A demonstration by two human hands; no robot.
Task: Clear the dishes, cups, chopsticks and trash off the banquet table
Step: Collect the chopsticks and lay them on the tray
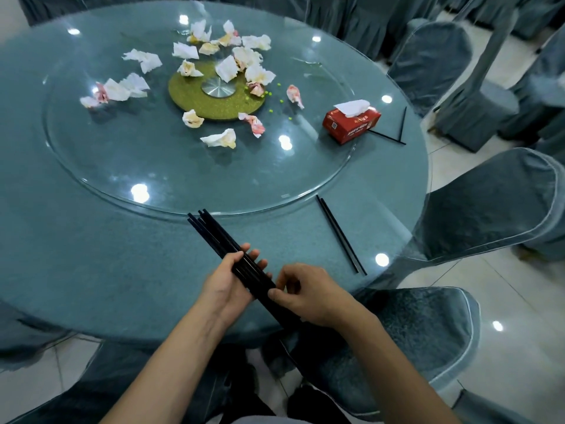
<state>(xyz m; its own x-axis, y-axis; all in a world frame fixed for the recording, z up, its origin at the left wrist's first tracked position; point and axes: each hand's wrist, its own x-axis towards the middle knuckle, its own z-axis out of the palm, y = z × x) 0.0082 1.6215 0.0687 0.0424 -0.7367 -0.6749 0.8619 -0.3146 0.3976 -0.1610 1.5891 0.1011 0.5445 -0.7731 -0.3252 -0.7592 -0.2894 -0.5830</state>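
Gathering chopsticks was the step in hand. At the table's near edge the left hand point(232, 283) lay palm up beneath a bundle point(226, 249) of black chopsticks, thumb curled over the top and fingers loosely extended under it — a cradle, probably so that loose sticks could be squared together without rolling off. The right hand point(308, 293) pinched the bundle's near end between thumb and curled fingers, seemingly to align the butts; the far tips fanned unevenly toward the turntable point(91, 166), so the bundle was not yet tidy.

Just right of the hands, on the table point(76, 255) near its right edge, a pair point(341, 234) lay side by side, pointing away from the person, still to be collected. Another pair point(397, 130) lay crossed further along the right edge, one stick partly under the red tissue box point(351, 125), which sat at the turntable's right rim with a tissue standing out of its slot.

Beyond, crumpled napkins point(220, 139) — many stained pink or yellow — were scattered over the glass turntable, thickest around the gold disc point(189, 96) at its centre. A few green peas point(270, 111) lay to the right of that disc. No dishes or cups were visible on the table, so I judged the crockery cleared, with chopsticks and trash remaining. Covered chairs point(489, 209) stood round the right side.
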